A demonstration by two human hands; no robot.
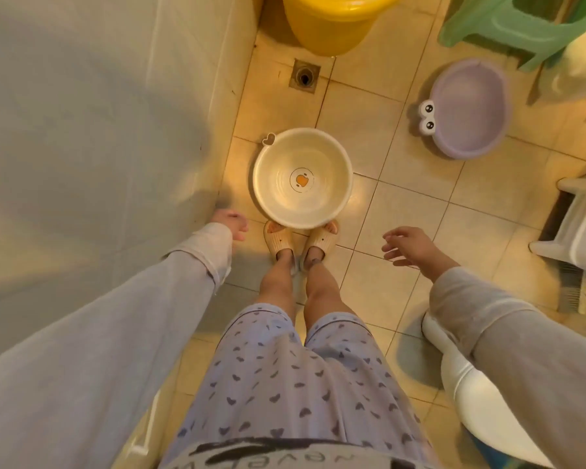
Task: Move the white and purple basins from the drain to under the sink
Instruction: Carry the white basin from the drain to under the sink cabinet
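A round white basin (301,179) with an orange duck print in its bottom stands on the tiled floor right in front of my slippers. A purple basin (471,108) with two cartoon eyes on its rim sits on the floor at the upper right. The square floor drain (304,76) lies beyond the white basin. My left hand (230,223) hangs beside the wall, left of the white basin, holding nothing. My right hand (410,247) hovers to the right of the basin with its fingers spread and empty. No sink shows in this view.
A tiled wall (99,130) fills the left side. A yellow bucket (332,18) stands beyond the drain. A green plastic stool (521,25) is at the top right, a white rack (579,225) at the right edge, and a white toilet (471,377) at the lower right.
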